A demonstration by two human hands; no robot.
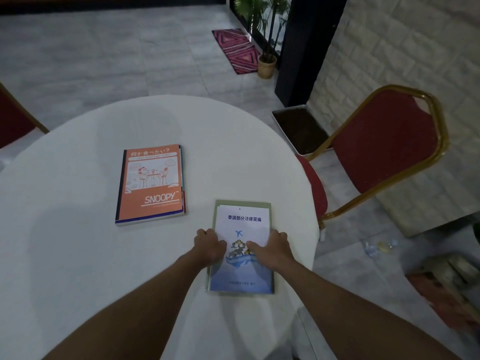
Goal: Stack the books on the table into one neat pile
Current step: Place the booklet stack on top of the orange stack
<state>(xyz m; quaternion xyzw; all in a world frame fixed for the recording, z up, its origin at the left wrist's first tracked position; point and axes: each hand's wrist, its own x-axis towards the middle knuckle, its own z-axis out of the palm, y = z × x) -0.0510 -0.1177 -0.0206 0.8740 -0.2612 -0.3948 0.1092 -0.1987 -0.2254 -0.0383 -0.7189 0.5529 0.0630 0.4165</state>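
Observation:
An orange Snoopy notebook [150, 181] lies on top of a small pile at the middle of the round white table [78, 178]; edges of other books show under it. To its right, near the table's edge, a white and blue booklet [244, 219] with an aeroplane picture rests on a pale green book [268, 203]. My left hand [209, 246] grips the left edge of this pair. My right hand [272, 249] holds the right edge, with its thumb lying on the booklet's cover.
A red chair with a gold frame [384, 146] stands close to the table's right side. Another red chair [13, 120] shows at the far left. On the floor beyond are a tray of soil [301, 131], a potted plant [267, 63] and a pink rug [237, 50].

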